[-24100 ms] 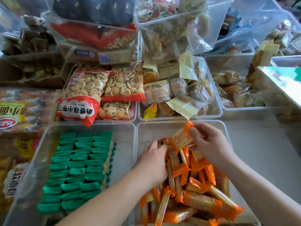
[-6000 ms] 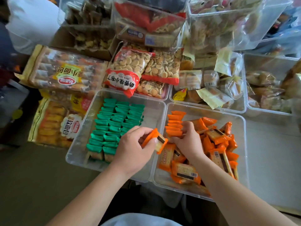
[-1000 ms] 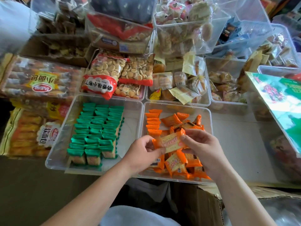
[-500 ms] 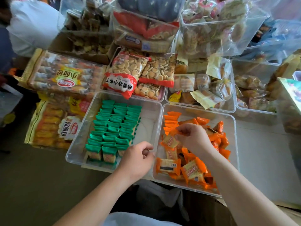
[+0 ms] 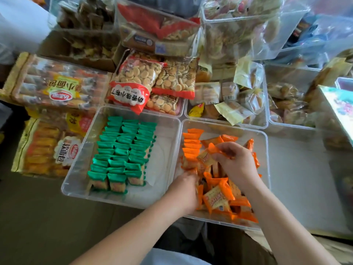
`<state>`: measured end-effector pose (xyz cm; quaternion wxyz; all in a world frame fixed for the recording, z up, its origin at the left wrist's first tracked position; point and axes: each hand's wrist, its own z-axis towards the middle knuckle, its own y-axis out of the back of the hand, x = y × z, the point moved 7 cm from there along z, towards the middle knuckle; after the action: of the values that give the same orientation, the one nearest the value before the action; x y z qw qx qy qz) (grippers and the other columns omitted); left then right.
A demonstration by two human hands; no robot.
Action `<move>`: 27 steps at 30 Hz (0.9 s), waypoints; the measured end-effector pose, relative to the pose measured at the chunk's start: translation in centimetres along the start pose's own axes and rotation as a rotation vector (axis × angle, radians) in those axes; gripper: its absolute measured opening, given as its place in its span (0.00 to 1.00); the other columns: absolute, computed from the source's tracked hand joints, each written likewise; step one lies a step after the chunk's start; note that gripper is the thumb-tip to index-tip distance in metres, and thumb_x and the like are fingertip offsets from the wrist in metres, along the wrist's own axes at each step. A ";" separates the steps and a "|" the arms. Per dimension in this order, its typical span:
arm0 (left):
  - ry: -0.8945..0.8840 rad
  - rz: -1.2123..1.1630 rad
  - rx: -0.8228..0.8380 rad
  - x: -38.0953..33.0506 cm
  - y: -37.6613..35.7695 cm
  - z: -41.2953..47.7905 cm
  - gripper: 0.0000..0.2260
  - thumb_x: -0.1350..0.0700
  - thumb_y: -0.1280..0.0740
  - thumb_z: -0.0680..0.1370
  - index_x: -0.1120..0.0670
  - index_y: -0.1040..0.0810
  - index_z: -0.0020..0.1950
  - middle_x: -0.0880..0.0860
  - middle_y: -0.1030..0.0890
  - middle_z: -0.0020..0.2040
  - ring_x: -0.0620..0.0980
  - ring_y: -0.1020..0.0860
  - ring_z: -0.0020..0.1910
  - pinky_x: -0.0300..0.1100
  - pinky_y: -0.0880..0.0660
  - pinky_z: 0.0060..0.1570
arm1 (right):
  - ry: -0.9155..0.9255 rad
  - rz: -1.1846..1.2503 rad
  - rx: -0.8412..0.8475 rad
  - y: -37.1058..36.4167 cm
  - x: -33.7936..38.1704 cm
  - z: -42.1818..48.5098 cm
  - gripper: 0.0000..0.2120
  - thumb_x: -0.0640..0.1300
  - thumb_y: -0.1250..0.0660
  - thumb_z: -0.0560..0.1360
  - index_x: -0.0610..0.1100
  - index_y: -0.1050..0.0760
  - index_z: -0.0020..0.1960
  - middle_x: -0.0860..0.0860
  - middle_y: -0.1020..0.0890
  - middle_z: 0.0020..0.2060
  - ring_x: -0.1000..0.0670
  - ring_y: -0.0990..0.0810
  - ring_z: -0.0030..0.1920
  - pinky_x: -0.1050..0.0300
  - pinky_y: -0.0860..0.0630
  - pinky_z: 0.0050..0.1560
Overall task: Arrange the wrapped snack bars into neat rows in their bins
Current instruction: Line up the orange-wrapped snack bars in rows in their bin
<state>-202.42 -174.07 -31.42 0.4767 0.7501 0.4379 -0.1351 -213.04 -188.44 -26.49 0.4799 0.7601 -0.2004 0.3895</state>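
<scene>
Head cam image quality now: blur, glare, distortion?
Head view: wide-angle bending at the edges, bins fan outward; top right blown out with glare on the clear bags; left hand and right hand slightly motion-smeared over the orange bars; green bars reasonably sharp; bottom left dim.

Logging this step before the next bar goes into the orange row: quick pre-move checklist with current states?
1. Bar in hand: ok. Right hand pinches an orange bar above the orange bin.
2. Grip secure: cannot tell; only the wrapper end is pinched.
3. Orange row standing: ok, one row along the bin's left wall, near end open.
4. Left hand clear of the drop spot: not ok, it sits in the loose pile just below the row's end.
5. Left hand's hold: cannot tell, fingers buried in wrappers.
6. Green bin: ok, green bars in three neat rows.
</scene>
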 end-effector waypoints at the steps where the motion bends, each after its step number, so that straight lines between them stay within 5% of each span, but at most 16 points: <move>1: 0.045 0.055 0.053 -0.3 -1.1 1.1 0.17 0.58 0.34 0.78 0.50 0.24 0.67 0.54 0.23 0.66 0.56 0.22 0.63 0.50 0.22 0.62 | -0.006 0.008 -0.023 1.1 -0.2 -0.6 0.09 0.42 0.23 0.74 0.53 0.17 0.51 0.60 0.16 0.45 0.63 0.21 0.46 0.72 0.30 0.43; 5: 0.202 0.074 0.143 0.7 -3.3 4.0 0.22 0.62 0.39 0.81 0.49 0.32 0.74 0.57 0.28 0.73 0.60 0.26 0.70 0.52 0.25 0.67 | -0.030 0.114 -0.078 3.7 -1.4 -2.5 0.12 0.39 0.22 0.73 0.55 0.17 0.47 0.61 0.17 0.41 0.67 0.21 0.43 0.76 0.29 0.41; 9: 0.189 -0.189 0.123 1.0 -3.5 4.5 0.15 0.64 0.37 0.82 0.47 0.25 0.64 0.48 0.21 0.60 0.53 0.22 0.62 0.53 0.23 0.66 | -0.044 0.135 -0.096 4.6 -2.6 -3.5 0.12 0.41 0.21 0.72 0.58 0.18 0.45 0.62 0.16 0.40 0.61 0.20 0.44 0.67 0.27 0.45; 13: 0.213 -0.363 0.043 1.4 -3.8 4.2 0.17 0.64 0.33 0.77 0.42 0.23 0.56 0.50 0.22 0.61 0.52 0.21 0.59 0.56 0.18 0.59 | -0.074 0.169 -0.109 5.1 -3.5 -3.9 0.11 0.41 0.20 0.72 0.55 0.17 0.46 0.57 0.15 0.42 0.56 0.18 0.45 0.64 0.27 0.45; 16: 0.234 -0.419 -0.049 1.6 -3.4 3.8 0.09 0.54 0.29 0.77 0.42 0.24 0.52 0.50 0.23 0.61 0.51 0.21 0.56 0.55 0.18 0.56 | -0.087 0.186 -0.111 5.5 -3.7 -4.1 0.11 0.40 0.20 0.72 0.55 0.17 0.46 0.57 0.16 0.41 0.58 0.19 0.43 0.65 0.27 0.44; 22: 0.169 -0.363 -0.135 0.5 -1.5 2.3 0.17 0.50 0.25 0.77 0.42 0.30 0.59 0.44 0.20 0.51 0.43 0.21 0.49 0.40 0.24 0.44 | -0.088 0.187 -0.103 5.6 -3.4 -4.1 0.10 0.42 0.21 0.72 0.55 0.16 0.48 0.57 0.15 0.44 0.58 0.18 0.46 0.63 0.26 0.46; 27: 0.072 -0.044 -0.043 -0.3 -0.8 -0.9 0.07 0.51 0.30 0.79 0.43 0.25 0.53 0.45 0.20 0.52 0.48 0.21 0.51 0.45 0.23 0.51 | -0.004 0.105 -0.006 3.9 -0.7 -3.2 0.11 0.40 0.22 0.74 0.56 0.18 0.47 0.60 0.16 0.43 0.65 0.21 0.44 0.73 0.28 0.40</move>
<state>-203.39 -173.38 -31.28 0.4736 0.7343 0.4740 -0.1090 -217.40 -187.49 -24.07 0.4607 0.7480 -0.2419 0.4120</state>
